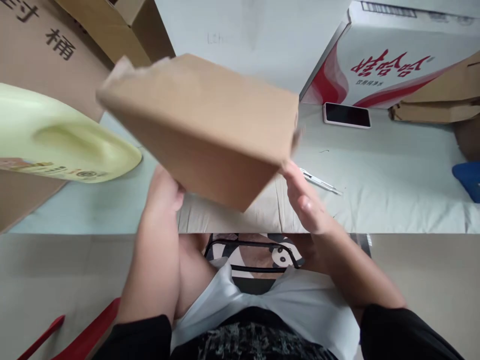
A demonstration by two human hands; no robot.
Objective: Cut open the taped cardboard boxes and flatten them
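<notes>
Hanging tilted in the upper middle of the frame, the long brown cardboard box (pixel 210 110) lies just above and between the two hands, its long axis running from upper left down to lower right. It is a little blurred, with its broad pale face upward and a darker side slanting down towards the person. Its right end meets the right hand (pixel 309 202) at the lower right corner, while its lower left edge meets the left hand (pixel 165 187) near the thumb. The far left end reaches well past the left hand, so more of the length lies out on that side; the right hand is nearer to an end.

The right fingers are extended and loosely open, touching the corner and partly hidden behind it, with the thumb standing off the cardboard. The left fingers are mostly hidden by the box, so I cannot tell how far they are closed.

On the pale cloth-covered table (pixel 405 165), a slim silver and white utility knife (pixel 322 182) lies just beside the right hand. A pale yellow-green plastic bottle (pixel 67 135) is at the left of the frame, near the left hand but apart from it.
</notes>
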